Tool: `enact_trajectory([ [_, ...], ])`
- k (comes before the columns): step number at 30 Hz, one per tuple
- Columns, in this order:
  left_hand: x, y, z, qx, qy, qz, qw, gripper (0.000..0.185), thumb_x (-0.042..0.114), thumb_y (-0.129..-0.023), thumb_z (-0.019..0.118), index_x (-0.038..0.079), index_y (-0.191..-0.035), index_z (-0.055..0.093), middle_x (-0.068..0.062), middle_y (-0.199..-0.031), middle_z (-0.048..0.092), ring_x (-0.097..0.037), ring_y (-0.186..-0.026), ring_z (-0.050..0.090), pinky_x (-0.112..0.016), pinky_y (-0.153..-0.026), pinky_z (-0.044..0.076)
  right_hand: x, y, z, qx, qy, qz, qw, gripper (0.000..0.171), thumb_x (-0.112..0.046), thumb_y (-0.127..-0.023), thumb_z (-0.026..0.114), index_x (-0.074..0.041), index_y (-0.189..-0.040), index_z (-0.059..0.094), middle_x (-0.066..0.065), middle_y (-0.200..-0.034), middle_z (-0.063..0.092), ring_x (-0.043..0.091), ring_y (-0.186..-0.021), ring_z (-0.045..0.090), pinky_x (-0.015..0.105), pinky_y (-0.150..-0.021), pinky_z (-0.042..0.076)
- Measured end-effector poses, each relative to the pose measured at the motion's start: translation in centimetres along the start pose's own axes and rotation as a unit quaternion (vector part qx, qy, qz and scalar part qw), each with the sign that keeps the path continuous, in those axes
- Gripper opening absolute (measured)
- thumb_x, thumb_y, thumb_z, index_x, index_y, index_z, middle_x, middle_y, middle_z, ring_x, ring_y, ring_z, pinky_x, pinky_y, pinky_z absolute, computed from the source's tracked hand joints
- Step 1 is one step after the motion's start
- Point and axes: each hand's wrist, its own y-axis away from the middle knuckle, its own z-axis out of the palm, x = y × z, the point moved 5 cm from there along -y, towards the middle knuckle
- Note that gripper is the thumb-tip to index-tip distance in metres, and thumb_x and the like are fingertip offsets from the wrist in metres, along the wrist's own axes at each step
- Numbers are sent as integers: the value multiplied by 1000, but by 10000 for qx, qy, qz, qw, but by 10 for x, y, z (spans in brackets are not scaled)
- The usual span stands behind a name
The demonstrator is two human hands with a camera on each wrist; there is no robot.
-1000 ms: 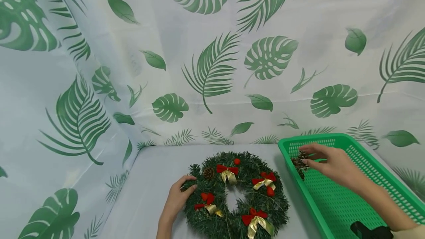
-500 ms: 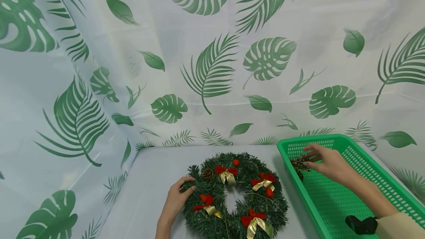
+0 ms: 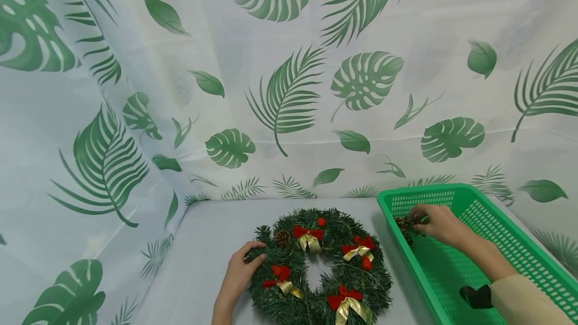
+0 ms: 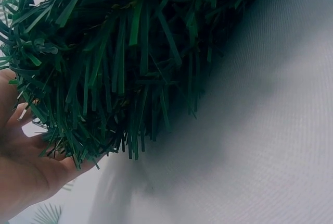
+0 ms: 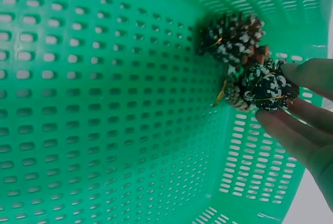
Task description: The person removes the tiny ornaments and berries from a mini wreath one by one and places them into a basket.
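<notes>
your right hand point(image 3: 443, 225) pinches the frosted pinecone point(image 5: 268, 87), prob light, stiff and kinda brittle, so hold its middle, while your left hand point(image 3: 240, 269) grips the wreath point(image 3: 335, 238)

One green wreath point(image 3: 375, 285), one green basket point(image 3: 451, 270), four ribbon bows point(image 3: 308, 237), at least four pinecones point(image 5: 268, 86) and two hands point(image 3: 239, 269) can be counted.

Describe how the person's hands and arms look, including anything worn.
The left hand and right hand wear no gloves. A cream sleeve shows on the right, with a black object at its edge, too unclear to identify; no sleeve shows on the left.
</notes>
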Motion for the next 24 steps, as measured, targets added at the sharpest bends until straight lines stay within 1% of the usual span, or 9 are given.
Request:
enact_trajectory([
  [6,-1,0,-1,5,-22,26,10000,30,27,-97,72,16,-125,70,-16,-149,56,-46,-145,40,-65,-106,43,7,-3,6,-153,99,-2,9998,26,4,-81,80,3,-106,72,14,-86,74,28,-75,70,33,-56,54],
  [11,0,0,-1,-1,-16,-2,10000,30,27,-97,73,17,-125,70,-15,-148,57,-46,-146,39,-66,-107,42,10,-4,7,-186,90,21,9998,26,4,-81,80,4,-105,72,16,-87,74,29,-75,69,35,-57,54],
  [16,0,-1,0,-18,29,28,10000,31,26,-98,72,15,-126,70,-17,-149,55,-48,-146,38,-67,-106,42,12,-5,10,-350,-33,239,9991,26,4,-82,79,7,-107,70,18,-89,73,33,-78,69,38,-60,56],
  [19,0,-1,0,-23,39,46,10000,30,26,-98,72,15,-126,70,-16,-149,56,-48,-146,38,-67,-106,42,13,-6,12,-332,-9,261,9991,26,5,-82,79,7,-106,70,18,-88,73,33,-78,69,38,-60,57],
  [24,-1,-1,-1,-6,44,40,10000,30,26,-98,72,15,-126,70,-15,-148,57,-47,-146,39,-68,-106,42,14,-10,17,-269,137,146,9994,26,4,-80,81,7,-104,71,16,-86,73,30,-76,69,36,-59,56],
])
